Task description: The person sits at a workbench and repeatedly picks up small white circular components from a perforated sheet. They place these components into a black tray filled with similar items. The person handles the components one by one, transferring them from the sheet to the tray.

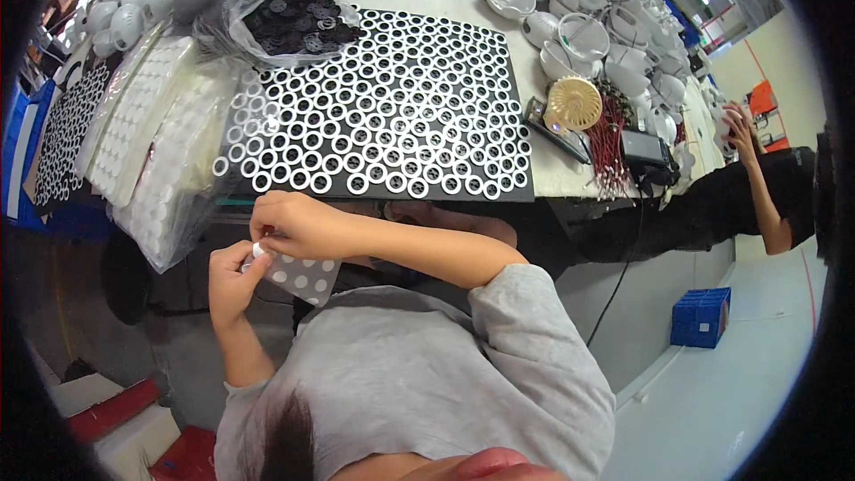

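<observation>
My left hand [232, 283] is closed on the edge of a grey sheet of round white stickers [312, 283], held in front of the table's near edge. Above it, my right hand [294, 221] is closed, its fingertips pinching a white sticker [259, 249] at the sheet's upper left corner. Part of the sheet's top is hidden behind the right hand and forearm. Just beyond my hands, many white rings with black centres [392, 125] lie in crowded rows on a black board [525, 189].
A clear bag of black mesh discs [298, 20] stands at the far left, with bagged white sticker sheets [142, 116] beside it. A yellow fan [574, 103], red wires [607, 147] and white domed housings [623, 27] crowd the right. Another person's arm [757, 169] shows there too.
</observation>
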The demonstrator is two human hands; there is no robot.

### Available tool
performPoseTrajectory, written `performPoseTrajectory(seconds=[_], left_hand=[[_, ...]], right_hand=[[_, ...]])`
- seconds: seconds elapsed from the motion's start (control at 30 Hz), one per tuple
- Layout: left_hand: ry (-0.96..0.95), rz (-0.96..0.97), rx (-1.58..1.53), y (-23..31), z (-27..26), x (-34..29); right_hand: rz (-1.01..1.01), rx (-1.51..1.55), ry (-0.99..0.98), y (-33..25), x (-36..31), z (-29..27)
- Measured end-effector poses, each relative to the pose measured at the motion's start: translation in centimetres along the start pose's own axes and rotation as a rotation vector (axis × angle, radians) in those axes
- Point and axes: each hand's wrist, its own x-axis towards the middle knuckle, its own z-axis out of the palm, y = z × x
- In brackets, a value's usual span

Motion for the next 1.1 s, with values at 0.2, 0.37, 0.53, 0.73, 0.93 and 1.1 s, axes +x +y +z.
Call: performPoseTrajectory(seconds=[0.2,0.37,0.53,0.73,0.93,1.1], left_hand=[[0.006,-0.063,-0.035,-0.2,0.2,0.0],[0.033,-0.078,-0.350,-0.6,0.3,-0.3],[0.079,-0.127,-0.651,-3.3,1.2,-0.6],[-0.084,-0.178,-0.924,-2.1,2.1,-0.6],[-0.146,-0.217,-0.742,-2.0,1.8,-0.3],[-0.153,-0.235,-0.688,-2.4,1.0,0.0]], right_hand=[[-0.055,-0.133,0.046,0.5,0.0,0.6],[-0.214,-0.433,0.101,-0.3,0.5,0.8],[-0.248,-0.540,0.082,0.3,-0.3,2.0],[-0.200,-0.480,0.036,-1.1,-1.2,1.5],[-0.101,-0.419,-0.066,-2.6,-0.8,0.3],[-0.024,-0.281,-0.109,-3.4,0.4,-1.2]])
